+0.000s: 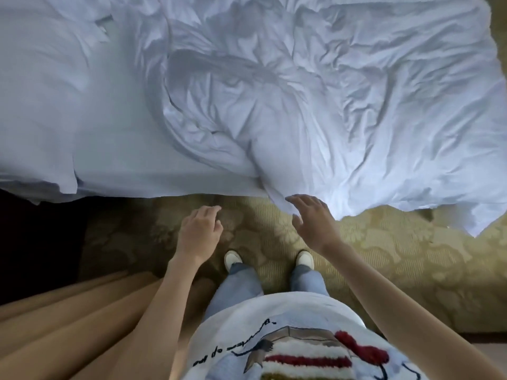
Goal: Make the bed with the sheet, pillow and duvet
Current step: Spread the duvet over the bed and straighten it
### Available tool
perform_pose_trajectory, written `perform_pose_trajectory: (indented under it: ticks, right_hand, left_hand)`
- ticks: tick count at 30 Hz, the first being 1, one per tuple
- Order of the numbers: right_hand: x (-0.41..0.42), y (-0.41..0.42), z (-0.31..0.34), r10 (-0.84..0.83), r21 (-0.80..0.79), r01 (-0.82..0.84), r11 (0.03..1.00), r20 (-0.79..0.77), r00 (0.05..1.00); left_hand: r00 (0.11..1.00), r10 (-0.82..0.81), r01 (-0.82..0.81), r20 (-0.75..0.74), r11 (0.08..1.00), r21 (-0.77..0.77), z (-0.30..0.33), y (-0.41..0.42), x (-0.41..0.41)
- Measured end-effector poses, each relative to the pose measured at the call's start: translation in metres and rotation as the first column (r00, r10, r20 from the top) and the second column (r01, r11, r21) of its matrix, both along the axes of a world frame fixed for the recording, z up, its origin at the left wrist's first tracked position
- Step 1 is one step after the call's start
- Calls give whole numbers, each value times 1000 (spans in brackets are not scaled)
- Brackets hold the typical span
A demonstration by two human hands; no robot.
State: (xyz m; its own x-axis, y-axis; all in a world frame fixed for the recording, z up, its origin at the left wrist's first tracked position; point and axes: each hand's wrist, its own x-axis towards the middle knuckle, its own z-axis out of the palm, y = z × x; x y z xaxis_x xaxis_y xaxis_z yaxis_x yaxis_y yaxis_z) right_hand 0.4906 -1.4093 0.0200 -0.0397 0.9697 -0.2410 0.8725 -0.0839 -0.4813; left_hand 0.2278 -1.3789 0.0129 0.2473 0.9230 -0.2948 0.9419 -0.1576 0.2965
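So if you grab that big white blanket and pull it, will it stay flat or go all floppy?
Probably floppy: the duvet already lies bunched in deep creases. Its edge droops over the bed's side near the right hand, so it likely sags when lifted. It looks puffy, maybe light.

White duvet (315,105) and sheet (131,149), olive-gold floral carpet (397,256), tan curtain (68,325), white shoes (233,259), blue jeans (236,289).

A patterned olive carpet (397,270) is seen near the bed, with tan curtain folds (68,325) at the near left.
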Motion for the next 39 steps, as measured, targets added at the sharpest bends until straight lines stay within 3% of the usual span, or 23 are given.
perform_pose_trajectory:
  ticks: [7, 15, 23, 29, 34, 39]
  right_hand:
    - [-80, 44, 3, -10, 75, 8, 997, 25, 1000]
    - [-119, 108, -3, 22, 112, -28, 993, 54, 998]
    - [-117, 203, -32, 100, 41, -103, 994, 82, 992]
    - [-112, 228, -48, 104, 60, -108, 992, 68, 992]
    - [-126, 221, -67, 184, 51, -188, 981, 73, 980]
    - [-155, 227, -83, 180, -107, -170, 980, 90, 980]
  left_hand:
    - [1000, 0, 0, 21, 1000, 28, 0, 35, -74]
    - [1000, -6, 4, 25, 996, 88, -7, 97, -102]
    - [942, -311, 326, -123, 936, 133, -38, 200, -88]
    - [786, -587, 609, -193, 790, 77, -63, 259, -57]
    - [712, -651, 666, -262, 745, -41, -84, 274, -68]
    - [728, -668, 684, -152, 721, 111, -85, 283, -84]
